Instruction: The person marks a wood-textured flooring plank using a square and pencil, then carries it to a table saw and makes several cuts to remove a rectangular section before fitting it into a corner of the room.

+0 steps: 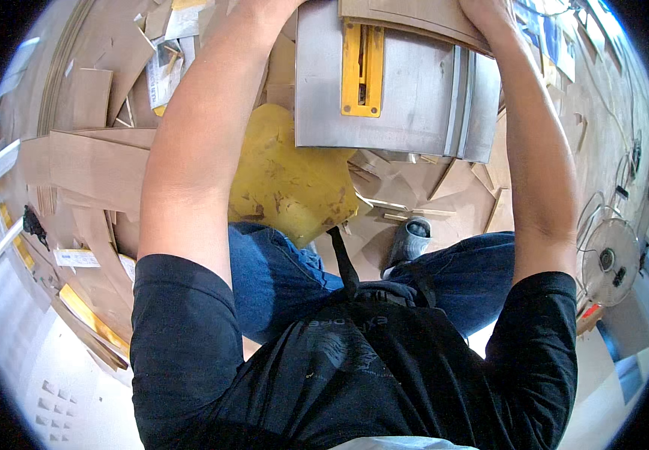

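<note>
A brown wooden board [414, 16] lies across the far part of a grey metal saw table [422, 97]. Set into that table is a yellow slotted insert plate [352, 71], partly covered by the board. At the board's right end, my right hand [485, 10] grips its edge; the fingertips are cut off by the top of the picture. My left arm reaches up past the table's left side. Only the wrist end of my left hand [275, 6] shows at the upper rim, so its fingers and anything in them are hidden.
A worn yellow panel [287, 176] stands below the table's near left corner. Wooden offcuts [107, 161] and scraps litter the floor around my shoe [412, 238]. To the right stands a round fan [609, 259], with loose cables [632, 157] beyond it.
</note>
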The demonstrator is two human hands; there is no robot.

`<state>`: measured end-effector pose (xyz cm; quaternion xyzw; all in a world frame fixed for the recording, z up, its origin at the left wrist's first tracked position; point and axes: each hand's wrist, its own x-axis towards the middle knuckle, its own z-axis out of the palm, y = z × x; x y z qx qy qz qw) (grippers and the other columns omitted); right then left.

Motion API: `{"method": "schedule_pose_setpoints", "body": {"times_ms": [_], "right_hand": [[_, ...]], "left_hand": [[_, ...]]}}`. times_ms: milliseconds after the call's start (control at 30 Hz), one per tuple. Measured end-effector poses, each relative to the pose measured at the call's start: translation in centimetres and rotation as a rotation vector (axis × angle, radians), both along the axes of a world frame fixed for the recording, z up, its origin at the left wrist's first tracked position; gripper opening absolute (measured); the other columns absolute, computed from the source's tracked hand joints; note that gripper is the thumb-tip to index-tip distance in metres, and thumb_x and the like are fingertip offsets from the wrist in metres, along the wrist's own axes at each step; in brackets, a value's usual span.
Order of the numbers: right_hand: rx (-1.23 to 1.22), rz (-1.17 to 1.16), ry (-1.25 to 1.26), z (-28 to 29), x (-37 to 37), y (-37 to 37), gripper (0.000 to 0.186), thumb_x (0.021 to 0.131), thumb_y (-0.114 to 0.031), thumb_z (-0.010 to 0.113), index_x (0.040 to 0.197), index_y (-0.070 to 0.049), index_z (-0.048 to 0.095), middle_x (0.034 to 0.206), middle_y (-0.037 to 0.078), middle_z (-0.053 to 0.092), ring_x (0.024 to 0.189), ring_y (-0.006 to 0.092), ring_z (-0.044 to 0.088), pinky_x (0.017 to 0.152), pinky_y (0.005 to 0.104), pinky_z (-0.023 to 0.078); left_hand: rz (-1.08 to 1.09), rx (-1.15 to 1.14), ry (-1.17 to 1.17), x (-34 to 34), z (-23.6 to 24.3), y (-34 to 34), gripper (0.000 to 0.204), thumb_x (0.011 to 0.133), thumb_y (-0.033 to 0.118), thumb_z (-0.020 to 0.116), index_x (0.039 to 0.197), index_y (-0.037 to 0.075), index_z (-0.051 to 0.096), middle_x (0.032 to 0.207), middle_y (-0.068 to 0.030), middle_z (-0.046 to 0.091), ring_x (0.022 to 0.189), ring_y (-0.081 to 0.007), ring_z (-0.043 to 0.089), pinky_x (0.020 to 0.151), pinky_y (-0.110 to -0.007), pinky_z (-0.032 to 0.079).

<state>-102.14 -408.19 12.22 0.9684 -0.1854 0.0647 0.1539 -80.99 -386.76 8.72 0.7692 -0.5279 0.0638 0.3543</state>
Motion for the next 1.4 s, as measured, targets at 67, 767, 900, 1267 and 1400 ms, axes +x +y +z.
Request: {"method": "schedule_pose_setpoints", "body": {"times_ms": [67, 767, 900, 1267, 1400], "right_hand": [[-0.009, 0.016, 0.011, 0.3, -0.2, 0.0, 0.029, 0.093, -0.011, 0.046, 0.093, 0.006, 0.068, 0.096, 0.026, 0.068, 0.094, 0.0383, 0.066, 0.090, 0.0510, 0.048], [0.089, -0.126, -0.034, 1.1, -0.1, 1.6, 0.030, 0.093, -0.011, 0.045, 0.093, 0.007, 0.069, 0.102, 0.029, 0.067, 0.097, 0.0417, 0.065, 0.096, 0.0532, 0.045], [0.089, -0.017, 0.127, 3.0, 0.3, 3.6, 0.019, 0.089, -0.019, 0.064, 0.092, -0.003, 0.074, 0.096, 0.017, 0.070, 0.088, 0.0297, 0.067, 0.081, 0.0450, 0.052], [0.548, -0.257, -0.202, 5.2, -3.1, 4.5, 0.033, 0.094, -0.013, 0.049, 0.106, 0.013, 0.066, 0.120, 0.031, 0.058, 0.119, 0.0428, 0.049, 0.104, 0.0500, 0.042], [0.106, -0.137, 0.100, 0.9, -1.0, 3.2, 0.028, 0.088, -0.018, 0.054, 0.092, -0.001, 0.076, 0.105, 0.019, 0.070, 0.108, 0.0347, 0.061, 0.095, 0.0519, 0.043]], "left_hand": [[-0.003, -0.004, 0.002, -0.1, 0.0, -0.2, 0.054, 0.106, 0.028, 0.041, 0.143, -0.012, 0.045, 0.148, -0.0306, 0.047, 0.142, -0.0411, 0.041, 0.122, -0.041, 0.032], [-0.007, 0.024, -0.006, 0.2, 0.5, 0.2, 0.054, 0.106, 0.027, 0.042, 0.143, -0.012, 0.045, 0.148, -0.0315, 0.047, 0.140, -0.0428, 0.042, 0.121, -0.044, 0.032], [-0.121, -0.055, -0.090, 1.3, 1.8, 1.2, 0.051, 0.107, 0.028, 0.048, 0.152, 0.006, 0.043, 0.153, -0.0213, 0.045, 0.143, -0.0357, 0.043, 0.120, -0.043, 0.034], [-0.025, 0.121, 0.041, -0.6, -1.6, 0.9, 0.051, 0.111, 0.027, 0.036, 0.155, 0.000, 0.036, 0.160, -0.0207, 0.036, 0.150, -0.0363, 0.032, 0.124, -0.043, 0.026], [-0.050, 0.086, 0.070, -0.2, -2.3, 0.7, 0.049, 0.110, 0.024, 0.038, 0.152, -0.002, 0.040, 0.157, -0.0224, 0.041, 0.148, -0.0371, 0.034, 0.124, -0.044, 0.026]]}}
